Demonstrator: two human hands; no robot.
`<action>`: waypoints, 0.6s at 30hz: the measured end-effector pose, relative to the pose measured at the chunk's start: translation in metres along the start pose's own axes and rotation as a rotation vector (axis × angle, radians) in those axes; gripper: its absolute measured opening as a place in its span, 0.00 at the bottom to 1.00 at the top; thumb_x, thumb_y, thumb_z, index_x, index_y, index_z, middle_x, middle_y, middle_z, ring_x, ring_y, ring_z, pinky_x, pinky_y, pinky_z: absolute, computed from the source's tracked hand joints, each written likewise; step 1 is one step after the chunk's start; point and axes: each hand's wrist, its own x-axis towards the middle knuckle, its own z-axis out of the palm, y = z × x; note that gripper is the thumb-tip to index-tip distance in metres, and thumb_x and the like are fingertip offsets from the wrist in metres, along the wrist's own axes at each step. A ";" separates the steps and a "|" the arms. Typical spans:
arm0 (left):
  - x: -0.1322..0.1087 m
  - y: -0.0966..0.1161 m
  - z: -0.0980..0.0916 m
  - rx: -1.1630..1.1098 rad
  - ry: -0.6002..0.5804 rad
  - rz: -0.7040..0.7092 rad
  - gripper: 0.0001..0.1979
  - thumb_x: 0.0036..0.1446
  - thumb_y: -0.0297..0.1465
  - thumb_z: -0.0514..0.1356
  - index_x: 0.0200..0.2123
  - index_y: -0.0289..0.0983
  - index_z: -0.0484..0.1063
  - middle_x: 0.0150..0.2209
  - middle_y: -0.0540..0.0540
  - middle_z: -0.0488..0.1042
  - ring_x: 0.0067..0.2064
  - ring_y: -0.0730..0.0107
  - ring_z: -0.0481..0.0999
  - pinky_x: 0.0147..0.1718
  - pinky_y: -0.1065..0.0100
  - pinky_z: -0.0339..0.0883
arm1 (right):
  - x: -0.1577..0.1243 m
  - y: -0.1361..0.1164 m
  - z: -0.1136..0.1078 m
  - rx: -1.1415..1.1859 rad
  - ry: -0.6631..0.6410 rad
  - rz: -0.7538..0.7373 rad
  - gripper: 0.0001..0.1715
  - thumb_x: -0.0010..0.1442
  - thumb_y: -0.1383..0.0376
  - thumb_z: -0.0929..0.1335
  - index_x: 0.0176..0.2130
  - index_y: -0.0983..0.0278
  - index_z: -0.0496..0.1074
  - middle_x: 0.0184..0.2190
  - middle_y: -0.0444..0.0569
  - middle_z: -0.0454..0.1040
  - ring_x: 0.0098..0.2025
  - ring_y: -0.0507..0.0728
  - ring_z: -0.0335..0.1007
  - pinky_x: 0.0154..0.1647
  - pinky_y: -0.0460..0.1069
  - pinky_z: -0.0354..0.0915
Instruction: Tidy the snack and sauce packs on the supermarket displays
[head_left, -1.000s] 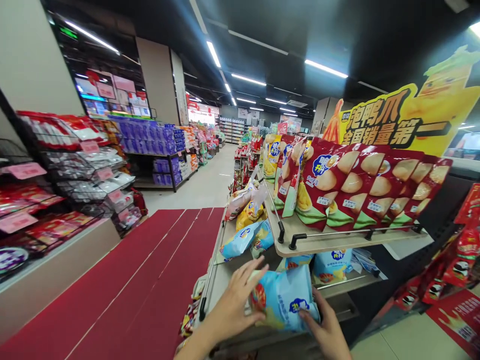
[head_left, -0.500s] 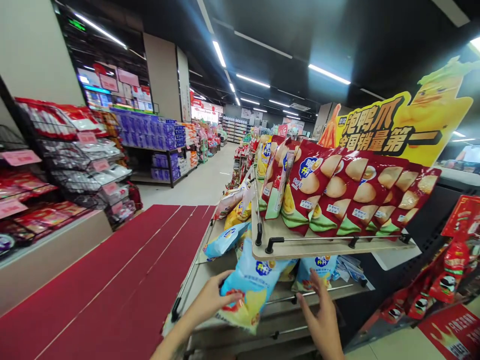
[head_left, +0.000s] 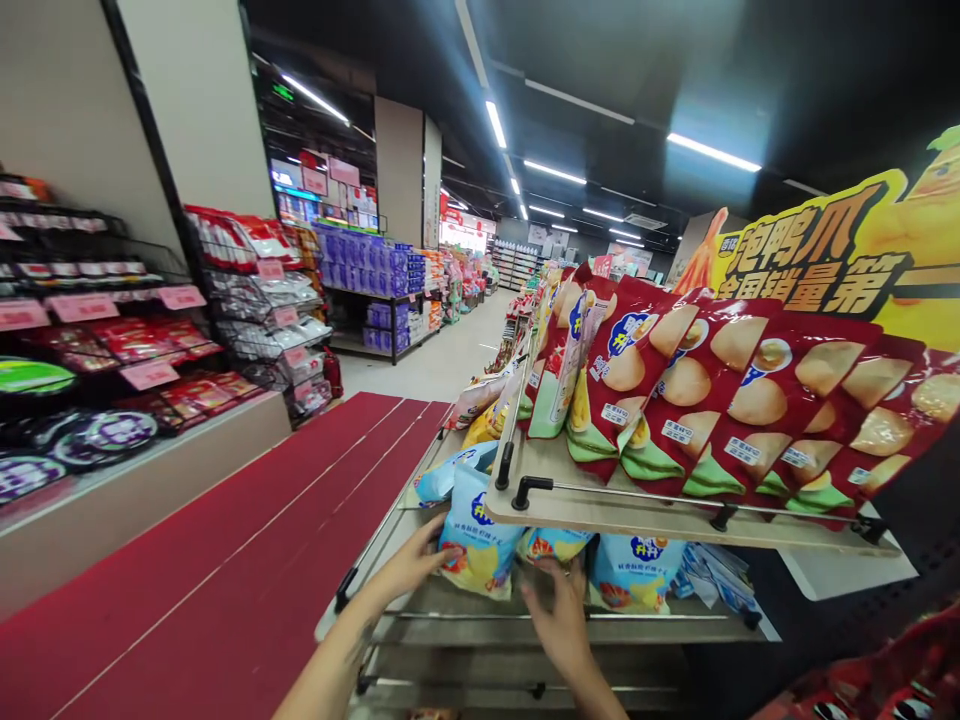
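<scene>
My left hand (head_left: 424, 560) grips a light blue snack bag (head_left: 480, 545) by its left edge, thumb on the front and the other fingers partly behind it. The bag stands upright on the lower shelf (head_left: 510, 628). Just to its right is another blue snack bag (head_left: 555, 543), partly hidden under the upper shelf. My right hand (head_left: 561, 615) reaches to this bag's lower front, fingers apart and curved; whether it touches is hard to tell. A third blue snack bag (head_left: 637, 572) stands further right. One more blue bag (head_left: 446, 480) leans behind the held one.
Dark red snack bags (head_left: 697, 390) stand in a row on the upper shelf (head_left: 637, 518), which overhangs the lower one. Metal rails (head_left: 622, 502) edge the shelves. Small blue-white packets (head_left: 716, 575) lie at the right. A red platform (head_left: 247, 560) and stocked racks (head_left: 262, 290) are left.
My left hand has brought the tilted blue bag back and set it upright on the lower shelf. My right hand has moved left toward the middle bag. The view has turned slightly left.
</scene>
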 end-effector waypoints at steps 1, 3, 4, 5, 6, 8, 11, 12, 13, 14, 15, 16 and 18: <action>-0.002 -0.005 -0.001 0.037 0.012 0.002 0.40 0.46 0.54 0.65 0.58 0.38 0.66 0.57 0.39 0.74 0.60 0.51 0.71 0.59 0.52 0.67 | 0.003 -0.002 0.002 0.055 -0.040 0.006 0.20 0.60 0.55 0.69 0.49 0.60 0.76 0.55 0.57 0.71 0.61 0.67 0.65 0.60 0.63 0.64; -0.006 -0.013 0.002 0.064 0.023 0.008 0.41 0.47 0.55 0.64 0.59 0.38 0.65 0.60 0.37 0.71 0.62 0.51 0.69 0.62 0.50 0.63 | 0.006 -0.004 0.004 0.160 -0.114 0.032 0.25 0.63 0.53 0.66 0.56 0.60 0.72 0.55 0.56 0.72 0.59 0.63 0.68 0.60 0.58 0.65; -0.008 -0.016 0.005 0.052 0.020 0.005 0.42 0.47 0.55 0.64 0.60 0.37 0.63 0.62 0.37 0.69 0.63 0.51 0.67 0.63 0.50 0.61 | 0.008 -0.004 0.004 0.199 -0.125 0.041 0.27 0.64 0.52 0.65 0.58 0.60 0.71 0.56 0.56 0.73 0.58 0.61 0.69 0.60 0.57 0.66; -0.009 -0.018 0.009 0.030 0.013 -0.002 0.44 0.47 0.54 0.65 0.62 0.37 0.62 0.63 0.36 0.68 0.64 0.51 0.66 0.64 0.50 0.59 | 0.009 -0.003 0.004 0.220 -0.121 0.050 0.27 0.65 0.51 0.65 0.59 0.59 0.70 0.57 0.55 0.72 0.59 0.60 0.68 0.60 0.56 0.65; -0.010 -0.019 0.014 0.004 0.005 -0.009 0.45 0.46 0.54 0.66 0.63 0.37 0.61 0.64 0.36 0.66 0.65 0.51 0.64 0.65 0.50 0.58 | 0.011 -0.002 0.005 0.224 -0.104 0.058 0.27 0.65 0.50 0.64 0.58 0.59 0.71 0.57 0.54 0.72 0.60 0.60 0.67 0.61 0.56 0.64; -0.010 -0.018 0.023 -0.039 -0.023 -0.012 0.46 0.45 0.52 0.67 0.63 0.37 0.61 0.66 0.36 0.64 0.67 0.50 0.62 0.67 0.50 0.54 | 0.014 0.001 0.005 0.217 -0.062 0.077 0.27 0.66 0.49 0.62 0.56 0.58 0.72 0.59 0.53 0.70 0.63 0.60 0.63 0.64 0.56 0.61; -0.006 -0.015 0.037 -0.082 -0.086 0.009 0.43 0.46 0.49 0.68 0.62 0.37 0.62 0.66 0.37 0.64 0.66 0.51 0.62 0.67 0.49 0.52 | 0.016 0.005 0.007 0.235 -0.034 0.143 0.29 0.68 0.47 0.59 0.57 0.61 0.70 0.59 0.54 0.69 0.65 0.60 0.60 0.66 0.57 0.58; -0.005 -0.014 0.043 -0.092 -0.116 0.018 0.42 0.47 0.48 0.68 0.62 0.37 0.63 0.65 0.38 0.65 0.65 0.51 0.63 0.67 0.48 0.52 | 0.014 0.005 0.008 0.240 -0.018 0.164 0.31 0.68 0.47 0.58 0.59 0.62 0.68 0.60 0.55 0.68 0.66 0.60 0.59 0.66 0.57 0.57; -0.003 -0.014 0.049 -0.094 -0.141 0.030 0.40 0.47 0.46 0.68 0.61 0.38 0.63 0.64 0.38 0.67 0.64 0.51 0.65 0.66 0.48 0.54 | 0.011 0.003 0.009 0.235 -0.001 0.176 0.32 0.68 0.47 0.58 0.62 0.63 0.64 0.62 0.57 0.65 0.67 0.61 0.57 0.67 0.57 0.56; -0.002 -0.013 0.056 -0.086 -0.154 0.044 0.39 0.48 0.43 0.68 0.61 0.38 0.63 0.63 0.39 0.68 0.64 0.52 0.66 0.66 0.48 0.55 | 0.007 0.000 0.011 0.218 0.022 0.177 0.34 0.68 0.48 0.58 0.65 0.64 0.58 0.65 0.58 0.61 0.68 0.62 0.54 0.68 0.58 0.54; -0.001 -0.012 0.064 -0.073 -0.153 0.058 0.38 0.49 0.41 0.68 0.62 0.38 0.63 0.62 0.39 0.69 0.63 0.52 0.66 0.65 0.48 0.55 | 0.002 -0.004 0.013 0.186 0.049 0.164 0.37 0.68 0.49 0.59 0.68 0.65 0.52 0.68 0.60 0.55 0.70 0.63 0.49 0.69 0.60 0.52; -0.001 -0.012 0.072 -0.050 -0.135 0.071 0.37 0.50 0.39 0.67 0.62 0.38 0.62 0.62 0.39 0.69 0.63 0.53 0.66 0.65 0.48 0.55 | -0.003 -0.009 0.015 0.144 0.075 0.134 0.41 0.68 0.50 0.61 0.70 0.66 0.45 0.70 0.62 0.47 0.72 0.65 0.43 0.69 0.62 0.50; 0.000 -0.012 0.086 -0.004 -0.086 0.086 0.35 0.51 0.34 0.65 0.62 0.37 0.61 0.62 0.38 0.68 0.63 0.53 0.66 0.65 0.49 0.56 | -0.015 -0.020 0.018 0.054 0.129 0.039 0.50 0.66 0.52 0.64 0.72 0.66 0.34 0.73 0.62 0.32 0.73 0.70 0.31 0.69 0.68 0.46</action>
